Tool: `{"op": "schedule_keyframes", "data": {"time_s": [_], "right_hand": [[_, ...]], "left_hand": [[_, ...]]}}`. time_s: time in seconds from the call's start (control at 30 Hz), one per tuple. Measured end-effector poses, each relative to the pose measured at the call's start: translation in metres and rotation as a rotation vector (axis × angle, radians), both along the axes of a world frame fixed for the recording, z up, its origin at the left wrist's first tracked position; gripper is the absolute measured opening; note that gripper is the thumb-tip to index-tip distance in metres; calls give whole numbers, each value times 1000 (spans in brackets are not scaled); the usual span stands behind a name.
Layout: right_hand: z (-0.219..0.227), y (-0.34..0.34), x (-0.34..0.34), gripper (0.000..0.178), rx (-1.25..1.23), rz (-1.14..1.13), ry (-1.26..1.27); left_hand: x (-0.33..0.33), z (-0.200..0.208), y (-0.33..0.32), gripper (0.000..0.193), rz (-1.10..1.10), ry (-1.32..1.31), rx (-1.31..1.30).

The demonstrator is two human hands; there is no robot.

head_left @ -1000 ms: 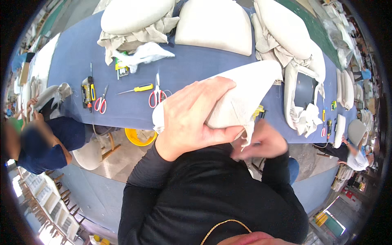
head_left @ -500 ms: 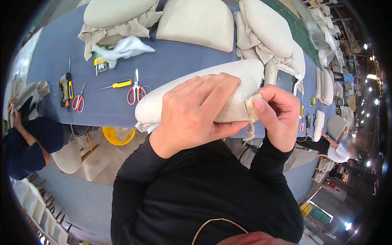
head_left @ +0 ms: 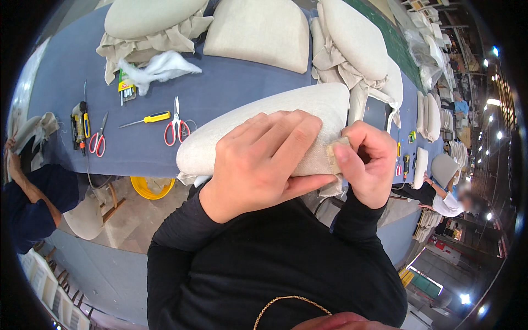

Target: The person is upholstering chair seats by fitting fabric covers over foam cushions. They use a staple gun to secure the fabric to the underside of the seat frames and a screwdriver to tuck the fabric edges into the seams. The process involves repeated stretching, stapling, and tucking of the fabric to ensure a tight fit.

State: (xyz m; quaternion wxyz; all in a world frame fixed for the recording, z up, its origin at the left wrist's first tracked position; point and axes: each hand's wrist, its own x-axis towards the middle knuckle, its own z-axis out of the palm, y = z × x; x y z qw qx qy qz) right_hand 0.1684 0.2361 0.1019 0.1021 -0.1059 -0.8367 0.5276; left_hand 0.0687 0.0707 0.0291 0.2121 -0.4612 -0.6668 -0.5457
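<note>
A beige fabric-covered seat cushion (head_left: 253, 104) is tilted up at the table's near edge, in front of my body. My left hand (head_left: 264, 159) lies across its near side, fingers wrapped over the fabric and thumb along the lower edge. At the cushion's right end my right hand (head_left: 369, 162) pinches a folded flap of the cover (head_left: 334, 157) between thumb and fingers. A loose end of fabric hangs just below that pinch. The cushion's underside is hidden from view.
On the blue table (head_left: 220, 77) lie red-handled scissors (head_left: 177, 127), a yellow screwdriver (head_left: 151, 118), a second pair of scissors (head_left: 99, 140) and white stuffing (head_left: 159, 70). More cushions (head_left: 258, 33) sit at the back. A yellow bucket (head_left: 151, 190) stands below. Co-workers are at both sides.
The view has shifted slightly. My right hand keeps its pinch on the fabric flap, and the hanging end of cloth now shows less. My left hand stays on the cushion.
</note>
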Motion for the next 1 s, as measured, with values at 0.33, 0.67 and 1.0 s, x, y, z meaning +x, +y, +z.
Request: {"op": "schedule_keyframes", "data": {"time_s": [0.33,0.67,1.0], "right_hand": [[1,1,-11,32,-25,72,12],[-56,-3,-20,33,-609,202,427],[-408,22,28,32,-5,177,-376]], "left_hand": [[-3,3,-5,73,-33,-130,-70],[-25,14,-18,64,72,-264,-173],[-93,-4,-53,45,336,-407,-163]]}}
